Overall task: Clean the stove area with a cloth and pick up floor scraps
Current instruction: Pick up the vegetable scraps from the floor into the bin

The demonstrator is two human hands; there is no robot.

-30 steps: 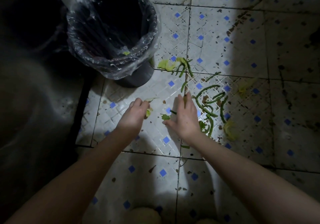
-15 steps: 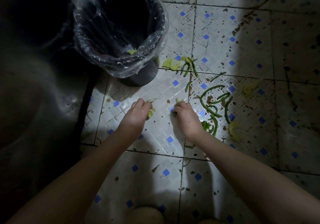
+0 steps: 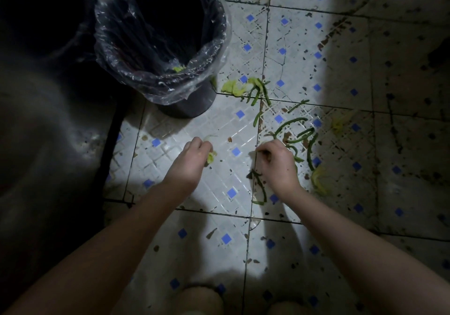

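Green bean scraps (image 3: pixel 292 123) and yellow-green leaf bits (image 3: pixel 232 87) lie scattered on the white tiled floor (image 3: pixel 219 124). My left hand (image 3: pixel 192 161) hovers low over the tiles, fingers curled around a yellow-green leaf scrap (image 3: pixel 211 157). My right hand (image 3: pixel 277 163) is beside it to the right, fingers pinched down on small green scraps at the edge of the bean pile. A loose bean piece (image 3: pixel 260 190) lies just under my right wrist. A black bin (image 3: pixel 160 44) lined with clear plastic stands behind my left hand, a leaf scrap at its bottom.
A dark cabinet or appliance fills the left side (image 3: pixel 48 120). More leaf scraps lie to the right (image 3: pixel 319 180) and further right (image 3: pixel 339 123). The floor is stained and in shadow on the right. My knees show at the bottom edge (image 3: pixel 197 300).
My right hand closed from flat and open to pinched fingers and shifted right toward the beans. My left hand stayed curled on its leaf scrap.
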